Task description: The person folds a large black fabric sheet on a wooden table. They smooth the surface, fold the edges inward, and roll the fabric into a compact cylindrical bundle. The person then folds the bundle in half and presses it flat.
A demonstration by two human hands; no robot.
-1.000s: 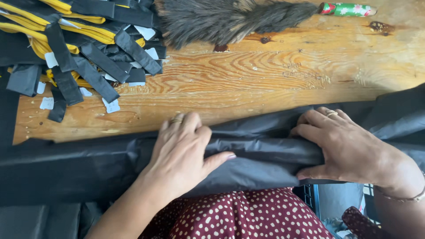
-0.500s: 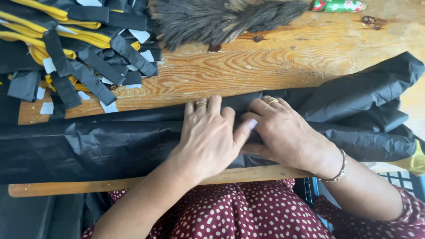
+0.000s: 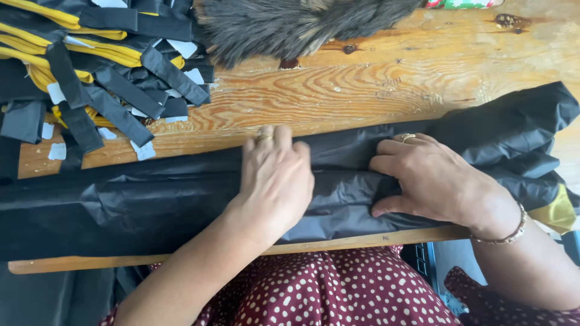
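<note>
Seen from the head camera, both hands rest on a long bundle of black fabric [image 3: 151, 205] that lies across the near edge of a wooden table [image 3: 362, 90], stretching from the far left of the view to the far right, where it bunches into thicker folds. The left hand [image 3: 275, 181] lies palm down on the fabric with its fingers straight and close together, flat and open, pressing rather than gripping; a ring sits on one finger. The right hand [image 3: 429, 181] is just to the right of it, a short gap of fabric between the two; its fingers are curled, knuckles raised, with the thumb tucked under toward the near edge, so it seems to pinch a fold of the cloth, though how firmly it holds cannot be told. A thin bracelet [image 3: 510, 232] circles the right wrist. Beyond the right wrist a patch of yellow [image 3: 556, 211] shows at the fabric's end. Beyond the left hand's fingertips and off to the left lies a pile of black and yellow straps [image 3: 90, 78] with small white tags. Straight ahead of the left hand, at the far table edge, lies a tuft of dark fur [image 3: 290, 27]. Below both hands is a red dotted garment [image 3: 326, 290] on the person's lap.
</note>
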